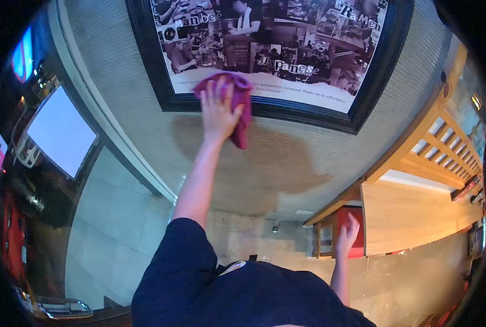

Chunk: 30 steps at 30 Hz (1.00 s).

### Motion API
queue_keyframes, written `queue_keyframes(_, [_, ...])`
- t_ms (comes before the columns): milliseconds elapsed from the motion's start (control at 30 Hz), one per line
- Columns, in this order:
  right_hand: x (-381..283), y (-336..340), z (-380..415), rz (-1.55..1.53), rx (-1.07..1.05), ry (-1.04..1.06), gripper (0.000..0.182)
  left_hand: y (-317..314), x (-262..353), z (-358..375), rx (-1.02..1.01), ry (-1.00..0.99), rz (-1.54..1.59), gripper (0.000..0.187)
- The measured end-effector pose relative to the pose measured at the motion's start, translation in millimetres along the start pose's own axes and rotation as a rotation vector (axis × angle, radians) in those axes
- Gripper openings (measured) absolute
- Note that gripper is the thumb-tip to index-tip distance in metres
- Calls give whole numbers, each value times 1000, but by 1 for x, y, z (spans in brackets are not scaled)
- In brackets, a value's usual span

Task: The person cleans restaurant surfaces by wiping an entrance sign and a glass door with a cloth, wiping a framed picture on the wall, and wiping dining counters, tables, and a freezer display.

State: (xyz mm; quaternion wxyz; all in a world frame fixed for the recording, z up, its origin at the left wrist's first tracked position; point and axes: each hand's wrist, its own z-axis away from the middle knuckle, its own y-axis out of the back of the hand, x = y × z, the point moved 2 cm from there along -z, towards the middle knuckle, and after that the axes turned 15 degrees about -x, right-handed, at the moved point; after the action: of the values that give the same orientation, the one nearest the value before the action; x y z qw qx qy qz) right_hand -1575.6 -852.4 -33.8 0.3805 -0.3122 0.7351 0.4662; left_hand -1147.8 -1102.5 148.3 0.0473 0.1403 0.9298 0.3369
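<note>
My left hand (218, 111) is raised and presses a magenta cloth (244, 103) against the lower edge of a framed poster (308, 87). Its fingers lie over the cloth, and part of the cloth hangs below the thumb. The cloth covers some of the poster's printed text and a stretch of the black frame (308, 115). My right hand (349, 234) hangs low on the right, near a wooden table, with nothing visible in it and its fingers loosely apart.
The poster is on a grey textured wall (145, 131). A wooden table (412, 212) and a slatted wooden partition (445, 147) stand on the right, with a red seat (356, 215) beside them. At left are a glass pane (112, 218) and a bright white panel (63, 131).
</note>
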Motion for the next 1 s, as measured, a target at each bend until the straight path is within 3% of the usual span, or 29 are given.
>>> queue_keyframes(67, [12,-3,53,103,-11,-97,44,13,-28,11,6,80,-24,72])
queue_keyframes(167, [13,-38,99,27,-39,-127,43,46,-39,26,-88,242,-82,75])
queue_keyframes(200, [-5,-56,103,-55,-45,-170,42,60,-40,35,-110,248,44,69])
queue_keyframes(267, [-44,-92,98,-75,-114,-84,41,84,-39,60,-99,110,302,56])
queue_keyframes(400, [-127,-170,72,-150,-258,114,35,94,-35,136,-322,160,699,28])
queue_keyframes(533, [-233,-203,52,-253,-517,329,24,83,-42,213,-650,301,669,26])
queue_keyframes(600, [-301,-180,45,-279,-539,529,23,70,-48,253,-588,235,729,26])
queue_keyframes(633, [-334,-164,45,-290,-551,619,22,72,-49,261,-674,263,741,27])
queue_keyframes(700, [-391,-129,44,-191,-426,1040,17,83,-45,277,-873,328,765,27])
queue_keyframes(800, [-456,-102,55,13,-14,1381,20,78,-43,296,-904,276,805,27])
queue_keyframes(1000, [-498,-108,66,21,-40,1162,14,75,-25,264,-874,185,797,27])
